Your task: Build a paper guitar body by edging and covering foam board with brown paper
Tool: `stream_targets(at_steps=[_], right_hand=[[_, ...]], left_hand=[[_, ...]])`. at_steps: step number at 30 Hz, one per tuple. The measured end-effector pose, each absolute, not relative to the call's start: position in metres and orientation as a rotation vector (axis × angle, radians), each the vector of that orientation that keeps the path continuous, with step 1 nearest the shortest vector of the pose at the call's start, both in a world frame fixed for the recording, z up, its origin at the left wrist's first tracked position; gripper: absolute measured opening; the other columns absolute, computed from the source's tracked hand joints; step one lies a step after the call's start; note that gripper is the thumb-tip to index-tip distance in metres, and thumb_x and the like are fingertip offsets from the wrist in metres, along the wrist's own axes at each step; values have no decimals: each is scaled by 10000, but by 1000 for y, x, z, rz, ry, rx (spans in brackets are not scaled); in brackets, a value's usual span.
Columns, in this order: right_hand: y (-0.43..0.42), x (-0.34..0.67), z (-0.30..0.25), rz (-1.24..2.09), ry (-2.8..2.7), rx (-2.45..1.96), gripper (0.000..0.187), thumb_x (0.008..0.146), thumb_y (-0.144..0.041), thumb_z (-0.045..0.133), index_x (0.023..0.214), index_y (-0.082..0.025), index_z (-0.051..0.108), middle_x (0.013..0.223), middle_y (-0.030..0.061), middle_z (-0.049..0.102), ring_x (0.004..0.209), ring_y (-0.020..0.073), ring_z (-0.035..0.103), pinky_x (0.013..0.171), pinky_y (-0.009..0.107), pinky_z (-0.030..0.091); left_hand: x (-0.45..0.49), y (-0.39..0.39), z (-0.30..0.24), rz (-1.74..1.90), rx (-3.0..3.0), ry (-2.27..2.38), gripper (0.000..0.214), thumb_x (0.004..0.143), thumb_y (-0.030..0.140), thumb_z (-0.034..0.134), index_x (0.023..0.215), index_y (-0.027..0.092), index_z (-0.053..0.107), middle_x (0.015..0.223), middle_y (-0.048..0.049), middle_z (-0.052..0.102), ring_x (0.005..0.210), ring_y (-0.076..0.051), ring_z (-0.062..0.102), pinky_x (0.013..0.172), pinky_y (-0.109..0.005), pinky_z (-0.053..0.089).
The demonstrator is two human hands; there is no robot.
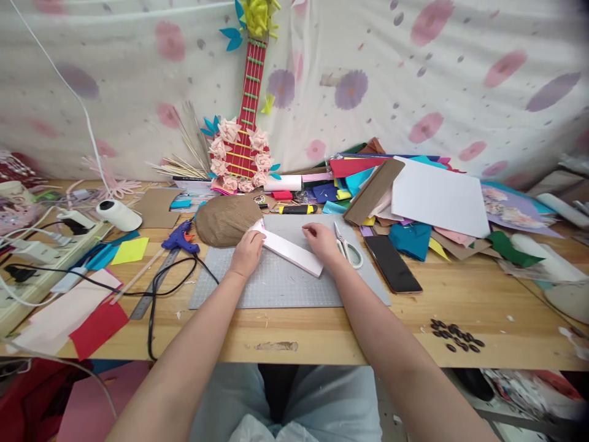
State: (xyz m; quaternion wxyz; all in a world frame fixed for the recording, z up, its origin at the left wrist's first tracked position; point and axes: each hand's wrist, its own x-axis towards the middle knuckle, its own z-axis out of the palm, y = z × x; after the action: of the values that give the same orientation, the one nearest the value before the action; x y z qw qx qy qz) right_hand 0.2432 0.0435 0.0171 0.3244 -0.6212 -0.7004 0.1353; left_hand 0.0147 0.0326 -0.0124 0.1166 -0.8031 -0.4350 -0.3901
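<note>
A long white strip [294, 253], flat and box-like, lies aslant over the grey cutting mat [276, 298]. My left hand [247, 252] is closed on its far left end, where a small pink patch shows. Above the strip's right part, my right hand [321, 240] has its fingers curled together; whether anything small is between them is hidden. White-handled scissors [350, 253] lie just right of that hand. A brown rounded piece [227, 221] rests against the mat's upper left, beside my left hand. Behind the strip is a yellow-and-black utility knife [297, 210].
Left of the mat are a blue glue gun [181, 237] with a looping black cord, a metal ruler [148, 299] and a power strip [13, 307]. A phone [392, 264], black oval pieces [456, 336] and piled coloured sheets lie right. A red paper guitar [239, 150] stands behind.
</note>
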Motion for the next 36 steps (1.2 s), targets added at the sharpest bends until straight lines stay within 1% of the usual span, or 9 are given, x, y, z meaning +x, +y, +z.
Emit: stream_targets(at_steps=[2,6,17,19,22,25,28,32,36], right_hand=[[46,252,20,403,-1739,-1728,231,873,-233,449,971,-179,651,896,49,676,836,166,594,771,277,411],[51,256,22,452,-1665,-1873,247,893,-271,412,964,-180,631,819,41,675,783,173,596,722,275,395],[62,265,13,406,-1639,-1945,347,845,-497,456,731,-198,591,690,49,655,687,204,588,627,291,387],[65,272,14,387,-1643,-1940,291,846,-449,464,796,-201,607,763,54,674,725,201,603,660,297,409],[73,292,24,261,-1621,-2014,255,839,-349,479,978,-178,609,934,84,678,887,215,612,769,316,432],[85,322,42,70,-1575,-2214,403,814,-330,518,1142,-98,546,1105,179,613,1075,281,553,876,375,409],[98,351,56,114,-1475,-2445,660,787,-422,559,1316,-70,382,1215,258,527,1120,349,526,867,448,415],[109,368,58,150,-1440,-2505,911,791,-489,552,1445,-56,89,1249,293,492,1142,365,517,892,495,402],[115,365,52,131,-1380,-2483,1018,761,-501,588,1453,-54,-11,1234,315,495,1111,380,537,877,536,404]], left_hand=[[13,35,-16,-1165,-2355,-1255,197,889,198,435,881,164,629,835,-74,611,836,-191,554,785,-319,475],[11,38,-21,-1181,-2327,-1326,231,905,256,427,941,189,645,800,-51,594,796,-171,553,755,-296,466],[9,36,-16,-976,-2244,-1567,383,900,434,413,661,184,579,657,-42,586,675,-164,551,651,-275,405],[9,35,-13,-934,-2240,-1592,407,897,445,417,616,190,562,620,-41,572,654,-162,542,626,-274,385],[10,32,-9,-900,-2211,-1635,447,898,449,412,559,189,544,589,-47,562,636,-160,535,591,-273,347],[10,31,-6,-888,-2191,-1698,465,888,451,433,523,181,532,571,-51,562,607,-152,525,558,-270,304],[10,30,-5,-904,-2159,-1772,477,871,458,461,493,174,524,547,-50,558,561,-139,503,529,-268,253],[10,31,-7,-958,-2117,-1839,514,864,484,444,463,170,512,534,-51,567,523,-127,484,510,-267,203],[10,31,-8,-993,-2069,-1893,538,879,472,393,447,171,502,518,-64,567,495,-129,473,506,-273,195]])
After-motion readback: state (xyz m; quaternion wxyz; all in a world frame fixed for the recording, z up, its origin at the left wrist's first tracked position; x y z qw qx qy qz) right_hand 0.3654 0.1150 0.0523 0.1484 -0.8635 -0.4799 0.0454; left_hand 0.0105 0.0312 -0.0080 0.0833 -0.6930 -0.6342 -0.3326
